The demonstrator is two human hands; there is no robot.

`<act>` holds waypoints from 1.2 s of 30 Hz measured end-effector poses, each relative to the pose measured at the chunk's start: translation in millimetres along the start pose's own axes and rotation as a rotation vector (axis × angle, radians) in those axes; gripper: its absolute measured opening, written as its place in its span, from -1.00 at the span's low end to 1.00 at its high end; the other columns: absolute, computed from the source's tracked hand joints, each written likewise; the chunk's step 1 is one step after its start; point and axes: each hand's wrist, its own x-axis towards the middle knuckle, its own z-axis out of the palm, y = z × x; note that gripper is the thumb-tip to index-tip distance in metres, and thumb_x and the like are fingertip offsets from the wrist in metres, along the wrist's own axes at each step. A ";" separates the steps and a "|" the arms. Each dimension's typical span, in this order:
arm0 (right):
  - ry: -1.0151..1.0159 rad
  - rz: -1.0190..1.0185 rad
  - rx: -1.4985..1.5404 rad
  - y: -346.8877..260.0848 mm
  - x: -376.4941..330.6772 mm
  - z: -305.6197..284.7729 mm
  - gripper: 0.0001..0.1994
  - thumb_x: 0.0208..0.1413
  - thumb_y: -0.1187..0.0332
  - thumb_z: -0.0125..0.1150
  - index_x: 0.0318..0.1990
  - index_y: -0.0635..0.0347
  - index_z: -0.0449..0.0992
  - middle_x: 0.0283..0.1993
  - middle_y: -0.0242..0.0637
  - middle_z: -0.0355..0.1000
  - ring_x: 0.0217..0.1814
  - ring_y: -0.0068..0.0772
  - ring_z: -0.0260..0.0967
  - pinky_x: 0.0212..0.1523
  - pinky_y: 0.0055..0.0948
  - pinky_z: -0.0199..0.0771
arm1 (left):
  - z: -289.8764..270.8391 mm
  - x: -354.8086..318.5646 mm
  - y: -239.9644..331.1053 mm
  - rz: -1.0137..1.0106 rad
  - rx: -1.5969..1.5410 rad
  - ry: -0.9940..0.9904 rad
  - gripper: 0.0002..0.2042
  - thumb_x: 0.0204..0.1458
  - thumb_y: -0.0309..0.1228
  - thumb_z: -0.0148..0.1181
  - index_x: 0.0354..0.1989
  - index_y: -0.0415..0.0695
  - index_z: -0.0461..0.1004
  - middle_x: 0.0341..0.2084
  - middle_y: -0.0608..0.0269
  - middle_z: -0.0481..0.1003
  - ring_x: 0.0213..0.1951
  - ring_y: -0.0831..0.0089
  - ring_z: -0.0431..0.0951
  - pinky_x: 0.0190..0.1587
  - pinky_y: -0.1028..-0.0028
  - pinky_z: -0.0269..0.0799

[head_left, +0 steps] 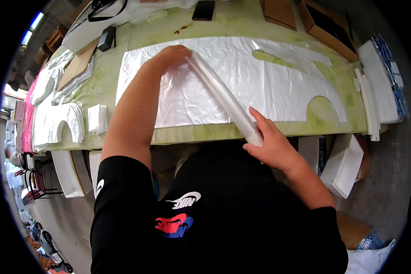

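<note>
A long roll of thin, whitish translucent plastic film (221,93) slants across the table, its lower end toward my body. My left hand (173,57) is closed at the roll's far end, with the fingertips partly hidden. At the near end, my right hand (270,144) grips the roll, thumb on one side and fingers on the other, just past the table's front edge. Beneath lies a flat, shiny white plastic sheet (278,96) with a rounded cut-out on its near right and a long narrow slot farther back.
A green patterned cloth (233,27) covers the table. Folded white plastic pieces (45,123) and a small white bundle (97,118) lie left. A black phone (203,10) and an open cardboard box (329,27) stand at the back. White rolls (366,105) sit at the right edge.
</note>
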 end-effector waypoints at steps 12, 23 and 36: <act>-0.084 0.275 -0.039 46.9 -125.2 -27.1 -0.15 0.00 0.31 0.44 0.48 0.05 0.18 0.12 0.15 0.51 0.14 0.15 0.51 0.14 -0.14 0.50 | 16.9 4.7 -10.9 0.142 0.544 0.155 -0.61 0.14 -0.16 0.18 0.05 -0.09 0.65 0.13 0.09 0.54 0.09 0.12 0.59 0.13 0.28 0.53; 0.096 0.550 0.326 179.5 -271.7 13.8 -0.31 -0.09 0.59 0.46 0.28 0.13 0.41 0.04 -0.28 0.50 0.07 -0.40 0.46 0.12 -0.40 0.48 | 58.3 20.8 15.6 0.379 0.830 0.310 -0.62 0.22 -0.05 0.10 0.10 0.11 0.60 0.24 0.24 0.44 0.30 0.10 0.39 0.30 0.05 0.32; 0.302 0.152 0.095 106.0 -122.9 -38.7 -0.41 0.05 0.38 0.38 0.28 0.22 0.42 0.19 -0.06 0.46 0.26 -0.10 0.41 0.27 -0.23 0.40 | 124.5 -135.3 -13.8 1.086 0.912 -0.161 -0.15 0.13 0.24 0.16 0.48 -0.07 0.21 0.44 -0.09 0.17 0.54 -0.11 -0.04 0.56 -0.04 -0.18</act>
